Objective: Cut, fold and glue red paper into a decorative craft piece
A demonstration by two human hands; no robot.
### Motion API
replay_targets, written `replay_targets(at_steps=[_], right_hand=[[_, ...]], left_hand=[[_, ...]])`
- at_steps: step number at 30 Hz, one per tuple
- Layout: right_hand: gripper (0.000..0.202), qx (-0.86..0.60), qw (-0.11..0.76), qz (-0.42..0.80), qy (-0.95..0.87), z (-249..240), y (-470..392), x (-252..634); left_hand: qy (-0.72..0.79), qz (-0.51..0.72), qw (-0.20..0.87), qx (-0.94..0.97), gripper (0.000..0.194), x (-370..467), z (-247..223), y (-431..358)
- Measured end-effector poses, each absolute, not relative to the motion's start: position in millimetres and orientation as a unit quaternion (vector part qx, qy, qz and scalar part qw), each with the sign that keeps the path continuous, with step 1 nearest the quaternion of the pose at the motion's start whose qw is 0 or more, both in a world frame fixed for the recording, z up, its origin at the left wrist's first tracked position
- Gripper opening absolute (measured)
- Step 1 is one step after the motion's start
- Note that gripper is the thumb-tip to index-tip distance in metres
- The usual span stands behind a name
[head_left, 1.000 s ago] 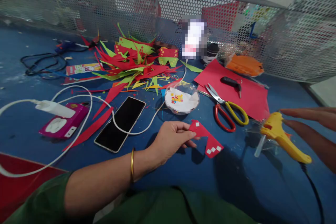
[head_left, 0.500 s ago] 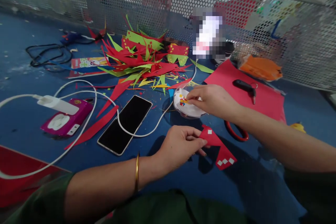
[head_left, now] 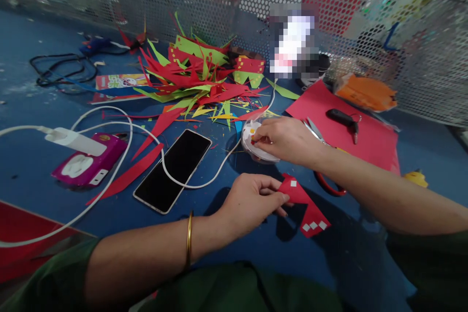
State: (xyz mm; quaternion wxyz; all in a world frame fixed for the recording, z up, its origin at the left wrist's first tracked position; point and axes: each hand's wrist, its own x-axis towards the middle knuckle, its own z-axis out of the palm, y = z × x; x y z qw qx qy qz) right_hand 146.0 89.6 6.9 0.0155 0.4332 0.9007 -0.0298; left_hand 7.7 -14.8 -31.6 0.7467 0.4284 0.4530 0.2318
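Far left on the blue worktop (head_left: 44, 190): pink socket block (head_left: 86, 165) with a white charger (head_left: 75, 140) plugged in; its white cable (head_left: 120, 156) loops right across the black phone (head_left: 173, 169), which lies face up. Behind the phone, a heap of red and green paper offcuts (head_left: 197, 83) against the mesh wall.

Left hand (head_left: 252, 202), low centre: closed on the red paper cutout (head_left: 302, 202), thumb on top and fingers underneath, pinching its left end. The cutout sticks out to the right of the hand, just above the worktop; small white squares show on it, one near the grip, three near the free end.

Right hand (head_left: 287, 139): directly behind the left hand and the cutout, close but apart. Its fingertips are pinched together inside the clear round dish (head_left: 258, 148), on the small coloured bits there. Can't tell whether a bit is actually held.

Further right: scissors (head_left: 321, 156), mostly hidden by the right wrist, on the edge of a red paper sheet (head_left: 369, 141) with a black key (head_left: 341, 118) on it. Orange paper piece (head_left: 365, 92) behind, by the mesh.
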Motion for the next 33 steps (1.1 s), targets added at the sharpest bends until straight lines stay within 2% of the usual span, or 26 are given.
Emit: replay_targets(at_steps=[6,12,16,24,30,33], right_hand=[[0.023,0.429,0.052,0.003,0.902,6,93,138],[0.025,0.439,0.053,0.014,0.897,5,93,136],[0.025,0.459,0.051,-0.028,0.886,6,93,138],[0.017,0.540,-0.009,-0.140,0.830,8,99,146],[0.013,0.531,-0.066,-0.238,0.811,10,101,154],[0.010,0.531,-0.081,-0.250,0.806,8,101,156]], left_hand=[[0.454,0.232,0.746,0.429,0.011,8,-31,-15],[0.456,0.229,0.746,0.428,0.012,8,-32,-14],[0.452,0.231,0.746,0.431,0.013,7,-33,-14],[0.449,0.236,0.750,0.425,0.011,8,-30,-15],[0.447,0.240,0.755,0.415,0.008,8,-29,-15],[0.447,0.242,0.754,0.417,0.007,7,-28,-14]])
